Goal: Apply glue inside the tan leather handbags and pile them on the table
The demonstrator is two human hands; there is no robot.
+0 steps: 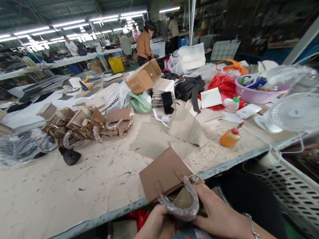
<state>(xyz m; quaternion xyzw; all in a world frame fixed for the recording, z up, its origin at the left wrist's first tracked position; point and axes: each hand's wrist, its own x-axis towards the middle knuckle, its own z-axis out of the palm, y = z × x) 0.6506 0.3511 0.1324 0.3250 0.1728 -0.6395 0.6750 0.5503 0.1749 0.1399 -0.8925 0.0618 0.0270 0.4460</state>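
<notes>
A tan handbag (pixel 164 171) leans over the near table edge, its flat panel resting towards the tabletop. Its curved handle (pixel 182 209) is wrapped in clear plastic and hangs towards my body. My left hand (pixel 160 224) is closed on the bag's lower left side, with the fingertips hidden behind the handle. On the other side my right hand (pixel 217 211) grips the bag's edge, thumb below and fingers along the opening. Olive-brown lining shows between the hands. Flat beige sheets (pixel 186 124) lie just beyond the bag.
Several similar handbags (pixel 117 123) stand at the left behind a black strip roll (pixel 69 155). An orange glue bottle (pixel 230 137), a white fan (pixel 302 111) and a purple basin (pixel 261 91) are on the right. A white plastic crate (pixel 305 195) stands beside the table.
</notes>
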